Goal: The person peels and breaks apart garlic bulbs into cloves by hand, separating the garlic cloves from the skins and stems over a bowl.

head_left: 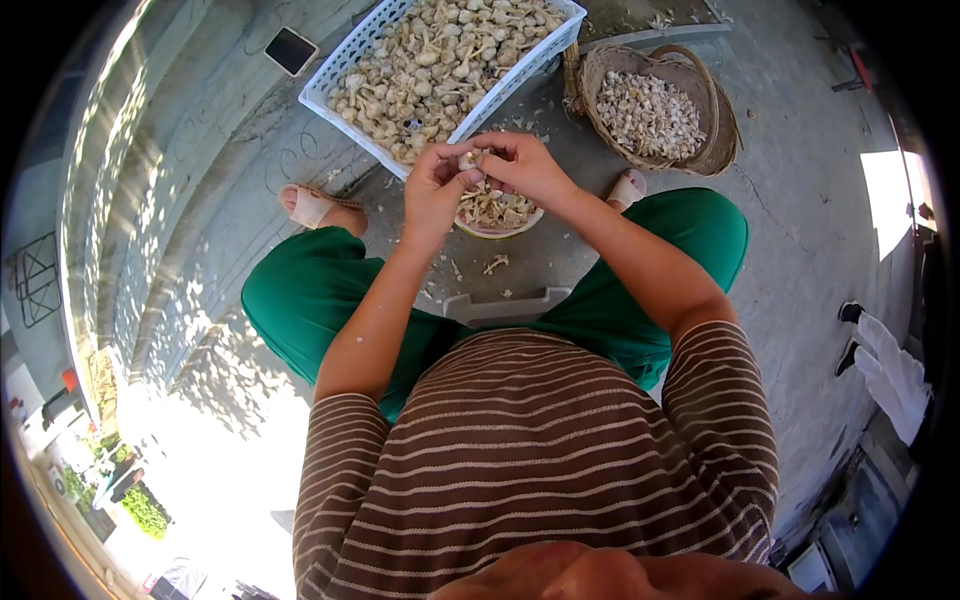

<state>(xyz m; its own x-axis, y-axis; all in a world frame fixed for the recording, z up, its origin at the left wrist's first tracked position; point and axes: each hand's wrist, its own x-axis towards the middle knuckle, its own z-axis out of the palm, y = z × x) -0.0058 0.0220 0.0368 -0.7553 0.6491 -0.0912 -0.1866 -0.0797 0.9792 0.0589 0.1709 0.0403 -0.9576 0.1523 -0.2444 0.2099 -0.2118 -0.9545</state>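
Observation:
My left hand (436,190) and my right hand (526,168) meet above a round bowl, their fingers closed around a small pale garlic bulb (467,160). Under them, the bowl (497,235) holds dry skins and stalk scraps, its far side hidden by my hands. Just beyond my hands, a white-blue plastic crate (345,124) is filled with whole garlic bulbs (440,70). At the upper right stands a woven basket (716,120) with loose garlic cloves (650,115) inside.
A phone (291,51) lies on the concrete left of the crate. My sandalled feet (318,208) flank the bowl, with scraps scattered between them. A grey plastic edge (508,306) shows near my lap. Another person's shoes (850,312) appear at the far right.

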